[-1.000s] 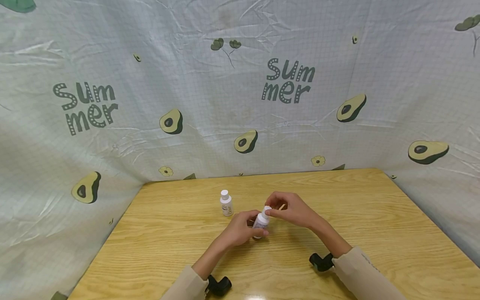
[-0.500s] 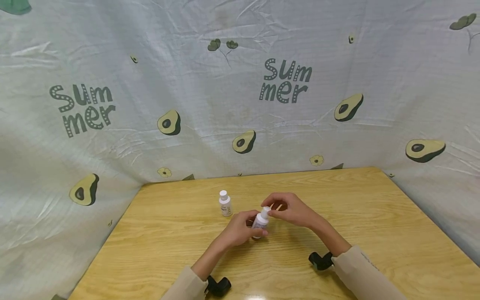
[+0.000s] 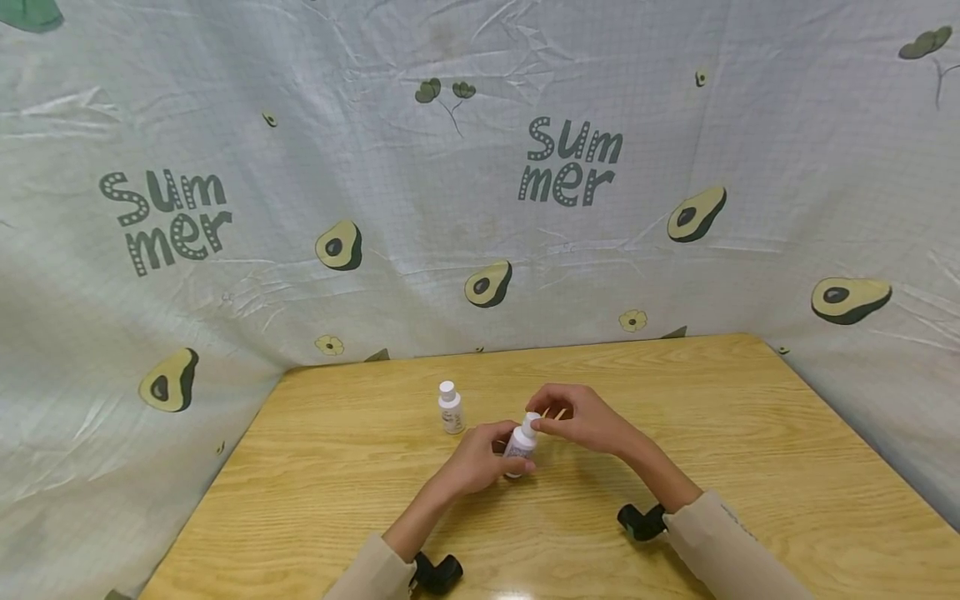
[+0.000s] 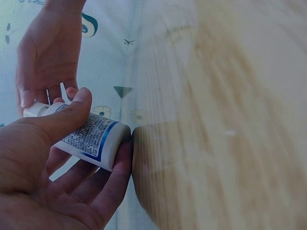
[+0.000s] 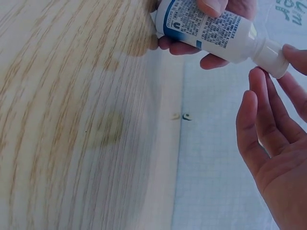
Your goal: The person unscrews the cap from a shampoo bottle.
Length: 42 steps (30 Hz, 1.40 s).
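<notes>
My left hand point(image 3: 476, 461) grips the body of a small white plastic bottle point(image 3: 522, 442), which tilts a little to the right. Printed text and a blue band show on the bottle's label point(image 4: 88, 134) in the left wrist view. With thumb and fingertips, my right hand point(image 3: 581, 418) pinches the white cap point(image 5: 271, 57) at the bottle's top. The cap sits on the neck; whether it is loose or tight I cannot tell. Behind and to the left, a second white bottle point(image 3: 452, 412) with its cap on stands upright on the table.
The wooden table point(image 3: 315, 483) extends to both sides of the hands. A white cloth point(image 3: 405, 192) printed with avocados and lettering hangs along its back and sides. Black wrist devices point(image 3: 438, 573) sit on both forearms near the sleeves.
The head view has shifted slightly. Both hands stay on the same bottle, with only small movements of the right hand's fingers at the cap.
</notes>
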Motion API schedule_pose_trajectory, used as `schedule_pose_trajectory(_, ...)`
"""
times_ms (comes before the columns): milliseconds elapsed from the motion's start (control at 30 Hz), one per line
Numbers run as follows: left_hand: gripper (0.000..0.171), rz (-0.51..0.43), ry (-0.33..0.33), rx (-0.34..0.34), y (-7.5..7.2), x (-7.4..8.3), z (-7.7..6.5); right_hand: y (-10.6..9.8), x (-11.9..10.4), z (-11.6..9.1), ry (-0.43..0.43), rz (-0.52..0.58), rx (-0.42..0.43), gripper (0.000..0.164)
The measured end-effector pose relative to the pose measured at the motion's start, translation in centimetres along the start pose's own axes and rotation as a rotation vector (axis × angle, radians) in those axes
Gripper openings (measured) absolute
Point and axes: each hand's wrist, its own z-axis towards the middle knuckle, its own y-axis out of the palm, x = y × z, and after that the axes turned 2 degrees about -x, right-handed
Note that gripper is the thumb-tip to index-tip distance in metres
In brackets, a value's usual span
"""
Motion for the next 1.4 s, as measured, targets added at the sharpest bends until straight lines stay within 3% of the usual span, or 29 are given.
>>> schedule_pose_trajectory(300,0.035,0.007,0.010,-0.002,-0.06,0.08,-0.06,-0.11,-0.24,-0.10,-0.054,0.053,-0.033,0.020)
schedule_pose_trajectory(667,0.032,0.009,0.001,-0.006,-0.19,0.01,-0.11,0.02,-0.24,0.14,-0.023,0.053,-0.039,0.031)
schedule_pose_trajectory(1000,0.031,0.017,-0.015,-0.007,-0.22,0.00,-0.03,0.28,0.38,0.26,0.039,0.020,-0.001,0.023)
schedule_pose_trajectory(1400,0.032,0.022,-0.007,-0.008,-0.23,-0.09,0.00,-0.05,-0.26,0.05,-0.015,0.073,-0.052,0.024)
